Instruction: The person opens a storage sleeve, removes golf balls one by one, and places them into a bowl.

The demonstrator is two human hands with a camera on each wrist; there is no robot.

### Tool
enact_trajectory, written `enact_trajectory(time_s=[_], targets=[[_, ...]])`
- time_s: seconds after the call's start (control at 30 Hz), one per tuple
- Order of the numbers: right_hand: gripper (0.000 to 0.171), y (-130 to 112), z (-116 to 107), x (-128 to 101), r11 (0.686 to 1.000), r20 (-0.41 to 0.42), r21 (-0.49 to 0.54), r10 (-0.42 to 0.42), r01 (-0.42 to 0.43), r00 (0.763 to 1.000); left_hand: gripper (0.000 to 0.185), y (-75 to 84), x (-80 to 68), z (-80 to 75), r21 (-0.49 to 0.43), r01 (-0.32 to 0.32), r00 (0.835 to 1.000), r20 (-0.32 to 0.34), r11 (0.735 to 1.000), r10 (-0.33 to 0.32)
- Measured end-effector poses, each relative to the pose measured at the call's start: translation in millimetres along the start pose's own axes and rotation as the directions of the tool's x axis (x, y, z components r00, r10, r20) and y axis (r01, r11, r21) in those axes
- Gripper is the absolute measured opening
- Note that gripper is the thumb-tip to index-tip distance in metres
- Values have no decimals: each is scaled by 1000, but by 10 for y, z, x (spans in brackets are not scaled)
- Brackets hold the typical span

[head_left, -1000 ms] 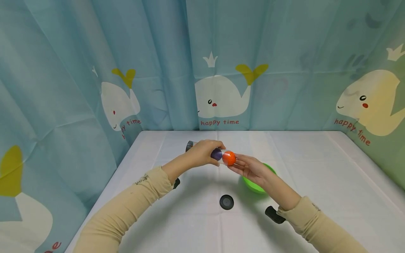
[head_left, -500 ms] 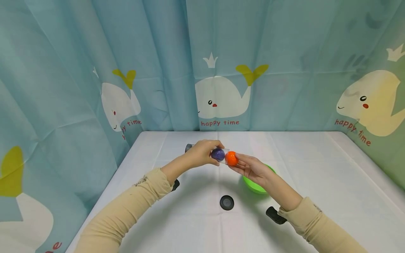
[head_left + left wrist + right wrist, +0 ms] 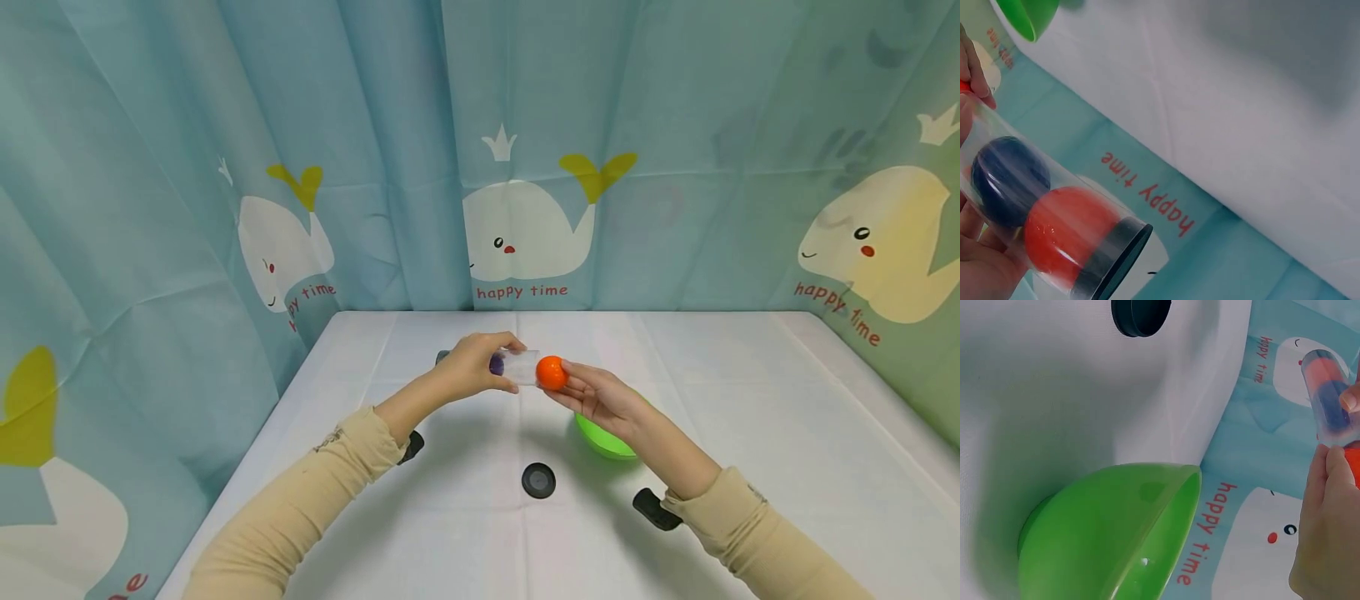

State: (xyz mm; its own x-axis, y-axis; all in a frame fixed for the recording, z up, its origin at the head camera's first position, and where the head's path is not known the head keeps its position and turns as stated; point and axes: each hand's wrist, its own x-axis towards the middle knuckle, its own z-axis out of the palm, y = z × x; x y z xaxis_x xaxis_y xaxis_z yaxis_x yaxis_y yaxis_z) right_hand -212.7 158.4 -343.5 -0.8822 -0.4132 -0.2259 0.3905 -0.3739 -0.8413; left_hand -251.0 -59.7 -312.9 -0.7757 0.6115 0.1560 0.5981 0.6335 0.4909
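Though clear, a black-ended tube (image 3: pixel 522 367).

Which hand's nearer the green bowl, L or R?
Right. In the head view the right hand, holding the orange ball, partly overlaps the green bowl; the left hand, gripping the clear tube, is farther off, to the bowl's left.

Purple ball (image 3: pixel 497 364) partly behind left hand (image 3: pixel 468 367) in head view, wrist views crop bowl (image 3: pixel 1091 531)
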Motion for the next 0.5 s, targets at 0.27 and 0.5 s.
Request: enact_trajectory(time_s=[0.27,0.5], targets=[[65,-6,-27,-24,1000,5,9,-5,5,1000,48,-55,-55,30,-35,20,999,-28,999,-21],[65,-9,-56,-39,1000,-8,8,2,-2,1000,49,-94,-104,48,-38,41,998,-44,998,-43]])
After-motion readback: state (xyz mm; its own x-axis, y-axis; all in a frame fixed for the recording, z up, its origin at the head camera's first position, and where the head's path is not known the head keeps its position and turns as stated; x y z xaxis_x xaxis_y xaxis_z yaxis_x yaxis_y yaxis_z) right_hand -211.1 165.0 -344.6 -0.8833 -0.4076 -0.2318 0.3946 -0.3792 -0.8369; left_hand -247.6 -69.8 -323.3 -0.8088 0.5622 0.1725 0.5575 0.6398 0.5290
